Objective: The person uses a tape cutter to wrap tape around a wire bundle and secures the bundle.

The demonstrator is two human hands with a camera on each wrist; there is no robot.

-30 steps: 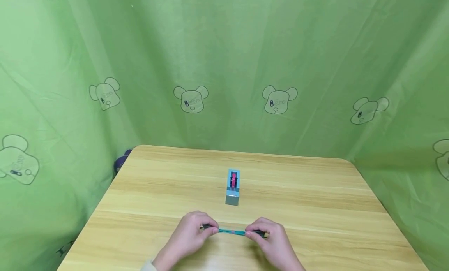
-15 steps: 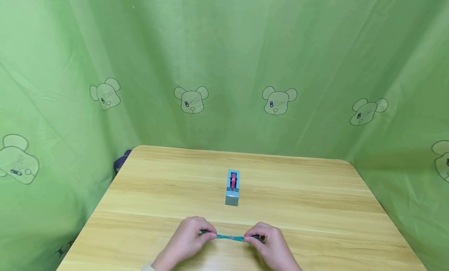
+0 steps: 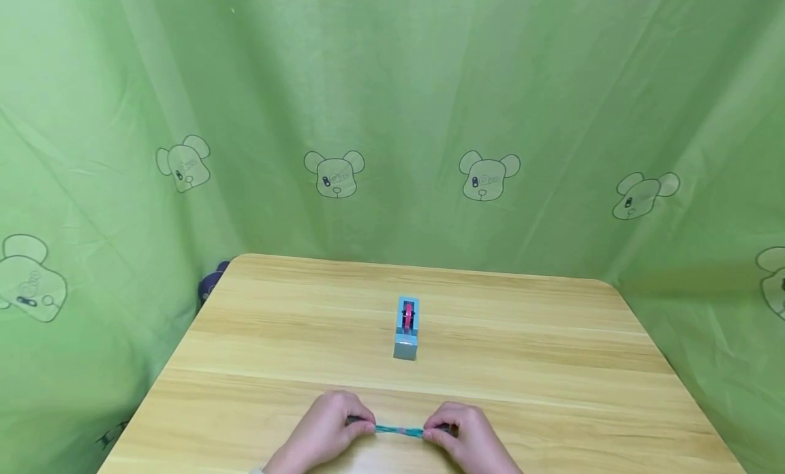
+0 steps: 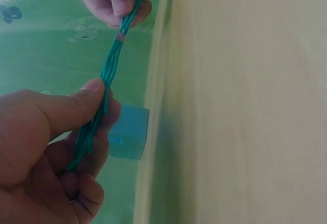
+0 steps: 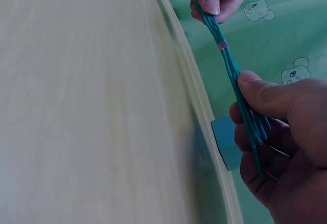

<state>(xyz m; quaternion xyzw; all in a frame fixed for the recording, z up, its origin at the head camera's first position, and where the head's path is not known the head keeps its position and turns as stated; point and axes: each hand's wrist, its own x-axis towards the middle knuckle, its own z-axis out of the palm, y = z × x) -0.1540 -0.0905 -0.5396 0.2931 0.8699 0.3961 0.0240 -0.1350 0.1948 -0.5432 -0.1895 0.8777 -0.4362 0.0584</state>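
Observation:
A bundle of thin green wires (image 3: 388, 430) is stretched sideways between both hands, low over the near part of the table. A pink band of tape (image 5: 222, 45) wraps its middle. My left hand (image 3: 328, 426) pinches one end between thumb and fingers; loose wire tips (image 4: 84, 147) spread across those fingers in the left wrist view. My right hand (image 3: 463, 434) pinches the other end the same way, and uneven wire tips stick out past its thumb (image 5: 260, 92). Beyond the hands stands a blue tape dispenser (image 3: 405, 349) with a pink roll of tape (image 3: 408, 317).
The wooden table (image 3: 552, 344) has rounded far corners. A green curtain (image 3: 405, 120) with bear-head outlines surrounds it at the back and sides. Something dark purple (image 3: 211, 283) shows beside the table's far left corner.
Both hands have moved a little toward the near side of the table, carrying the wire bundle between them. The grips and the tape dispenser stay as they were.

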